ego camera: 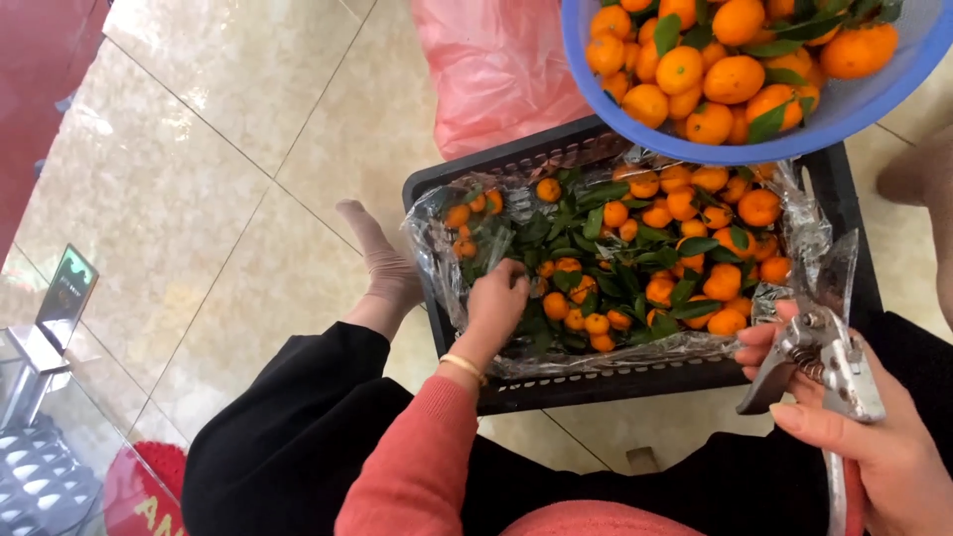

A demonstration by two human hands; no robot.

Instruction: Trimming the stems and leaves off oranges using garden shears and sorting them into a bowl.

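From the head camera I see my left hand (496,303) reaching down into the black crate (635,382), its fingers curled among the small oranges (695,248) and green leaves that lie on the crate's clear plastic liner (437,253). My right hand (874,447) sits just beside the crate's right edge, closed around the handles of metal pruning shears (829,342) whose blades point up, while a blue basket (844,114) heaped with more oranges hangs above the crate's far side.
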